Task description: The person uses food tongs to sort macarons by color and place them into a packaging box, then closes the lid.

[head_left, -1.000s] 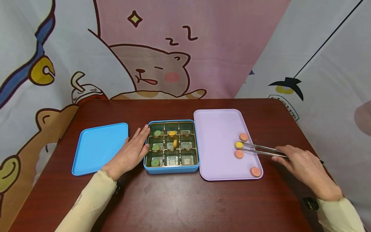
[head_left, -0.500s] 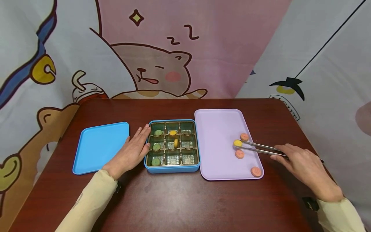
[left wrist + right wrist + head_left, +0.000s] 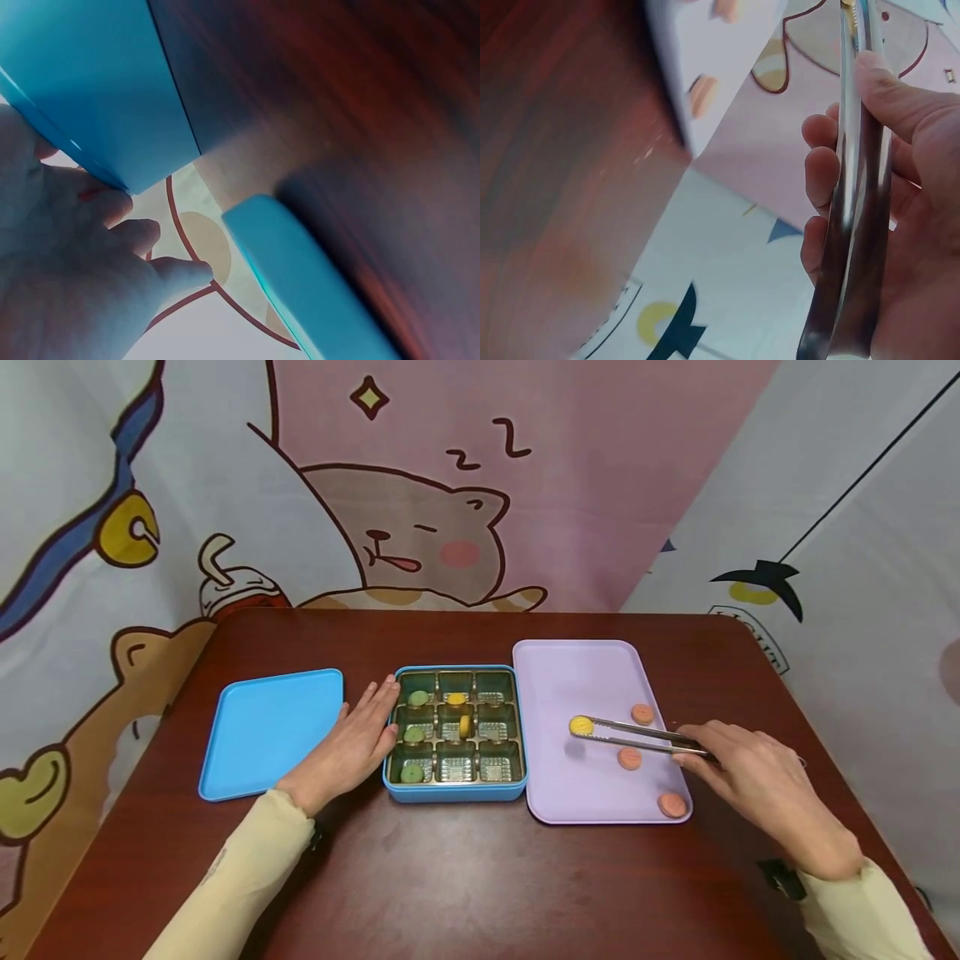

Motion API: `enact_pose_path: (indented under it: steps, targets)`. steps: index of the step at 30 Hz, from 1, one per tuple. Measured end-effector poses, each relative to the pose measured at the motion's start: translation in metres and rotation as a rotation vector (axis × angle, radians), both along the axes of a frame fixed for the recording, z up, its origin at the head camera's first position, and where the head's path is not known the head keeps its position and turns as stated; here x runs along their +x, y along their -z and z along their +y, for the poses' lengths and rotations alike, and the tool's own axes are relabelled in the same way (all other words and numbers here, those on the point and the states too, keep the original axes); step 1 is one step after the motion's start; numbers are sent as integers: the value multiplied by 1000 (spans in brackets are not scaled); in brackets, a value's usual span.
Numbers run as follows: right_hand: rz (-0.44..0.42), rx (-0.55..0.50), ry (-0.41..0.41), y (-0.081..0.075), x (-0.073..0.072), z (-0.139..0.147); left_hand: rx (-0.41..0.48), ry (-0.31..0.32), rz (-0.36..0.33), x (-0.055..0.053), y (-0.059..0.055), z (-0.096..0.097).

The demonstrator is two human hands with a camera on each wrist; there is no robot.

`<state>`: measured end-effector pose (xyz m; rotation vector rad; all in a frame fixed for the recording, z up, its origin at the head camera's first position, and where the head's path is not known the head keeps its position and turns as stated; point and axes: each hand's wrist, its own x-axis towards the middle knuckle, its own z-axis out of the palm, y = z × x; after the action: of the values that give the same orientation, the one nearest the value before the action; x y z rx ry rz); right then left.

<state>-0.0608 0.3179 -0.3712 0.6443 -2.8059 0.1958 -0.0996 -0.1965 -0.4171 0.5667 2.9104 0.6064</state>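
My right hand (image 3: 757, 777) grips metal tongs (image 3: 855, 225), thumb on one side and curled fingers on the other. Between the tong tips is a yellow macaron (image 3: 581, 726), above the lilac tray (image 3: 570, 677). Three pink macarons (image 3: 630, 758) lie toward that tray's right side. The left hand (image 3: 345, 752) rests with straight fingers against the left side of a blue box (image 3: 456, 794). Inside the box, a gold divided insert (image 3: 495, 767) has green macarons (image 3: 412, 773) down its left column. Two yellow macarons (image 3: 465, 726) occupy the top and centre middle compartments, the centre one on edge.
A flat blue lid (image 3: 262, 735) lies on the brown table (image 3: 465, 877), left of the box. The lilac tray sits right beside the box's right wall. Behind the table hangs a cartoon-printed cloth (image 3: 585, 485).
The tongs have lifted the yellow macaron from between the pink ones and carried it left, toward the box. The left hand keeps its place at the box. The head view has shifted slightly.
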Motion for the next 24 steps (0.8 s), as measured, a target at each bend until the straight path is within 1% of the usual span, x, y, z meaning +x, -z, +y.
enact_pose_path:
  steps: [5, 12, 17, 19, 24]
  targets:
    - [28, -3, -53, -6, -3, -18, 3, 14, 18, 0, 0, 0]
    - [112, -20, -159, -11, -8, -41, -34, 25, 41, -2, 0, -1]
    - [115, -27, -223, -14, -11, -60, -46, 37, 56, -4, -2, -2]
    - [119, -22, -254, -14, -13, -67, -47, 41, 53, -4, -3, -3]
    - [167, -14, -340, -13, -18, -86, -38, 46, 37, -5, -4, -3]
